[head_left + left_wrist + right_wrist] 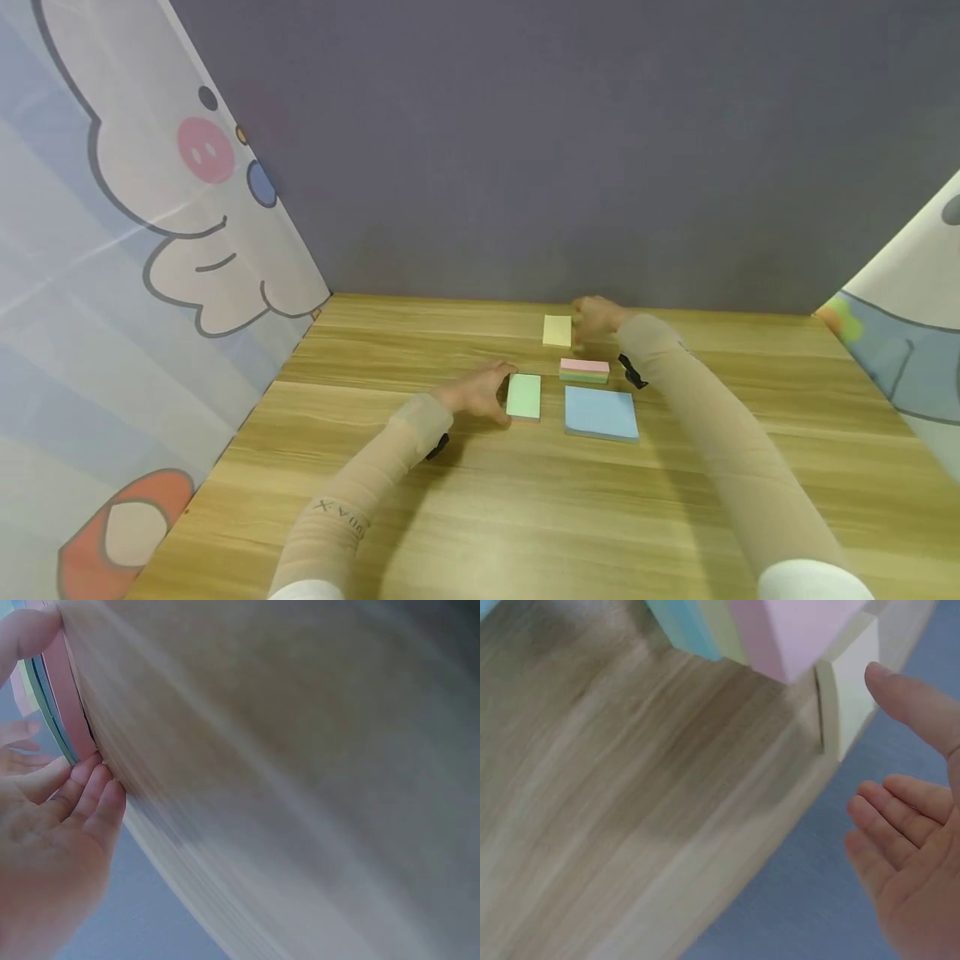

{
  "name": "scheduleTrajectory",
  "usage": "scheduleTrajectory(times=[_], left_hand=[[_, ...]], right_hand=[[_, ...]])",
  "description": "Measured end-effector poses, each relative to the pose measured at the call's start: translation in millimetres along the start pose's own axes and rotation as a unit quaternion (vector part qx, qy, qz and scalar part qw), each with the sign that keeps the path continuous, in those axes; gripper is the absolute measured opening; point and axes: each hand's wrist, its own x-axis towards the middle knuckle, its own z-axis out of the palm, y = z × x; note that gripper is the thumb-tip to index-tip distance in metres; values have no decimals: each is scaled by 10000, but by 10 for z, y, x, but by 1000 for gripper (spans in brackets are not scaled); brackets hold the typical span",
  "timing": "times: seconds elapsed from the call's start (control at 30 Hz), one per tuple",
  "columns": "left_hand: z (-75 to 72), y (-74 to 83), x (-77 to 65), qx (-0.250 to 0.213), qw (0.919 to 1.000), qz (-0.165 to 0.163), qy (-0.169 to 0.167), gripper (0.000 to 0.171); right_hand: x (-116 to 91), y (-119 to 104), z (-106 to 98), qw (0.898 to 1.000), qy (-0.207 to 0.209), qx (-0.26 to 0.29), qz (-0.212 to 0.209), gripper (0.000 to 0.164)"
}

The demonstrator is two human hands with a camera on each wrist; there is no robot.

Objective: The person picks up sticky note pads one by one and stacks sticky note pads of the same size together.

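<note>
My left hand [477,392] grips a pad of sticky notes with a light green top [523,397]. In the left wrist view its thumb is at one end and its fingertips at the other, and pink, blue and green layers [66,694] show along the pad's side. At the back of the table, my right hand [598,317] is beside a small pale yellow sticky note pad [557,331]. Its thumb is close to that pad [855,686] in the right wrist view, the other fingers extended and apart from it.
A narrow sticky note stack with a pink top [584,371] lies between the yellow pad and a larger blue pad [601,413]. Behind the wooden table [480,517] rises a grey wall [555,150]. Cartoon-printed sheets [150,275] stand at both sides.
</note>
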Motion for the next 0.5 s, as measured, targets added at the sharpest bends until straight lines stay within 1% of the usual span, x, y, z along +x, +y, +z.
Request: scheduleTrajectory(times=[0.07,0.27,0.4,0.47,0.5], left_hand=[[7,14,-7,23,10000,-23,-12,95],[3,49,-24,101,9999,17,-11,95],[5,58,-42,109,9999,-25,-1,95],[9,62,-54,99,9999,-34,-7,95],[13,64,-61,101,9999,-19,0,95]], right_hand=[[4,-2,25,10000,-51,-36,24,83],[26,28,78,9997,-139,-213,15,83],[34,12,100,9997,-181,-126,146,87],[33,-5,115,9995,-223,-70,203,84],[33,-14,125,9994,-255,-23,232,78]])
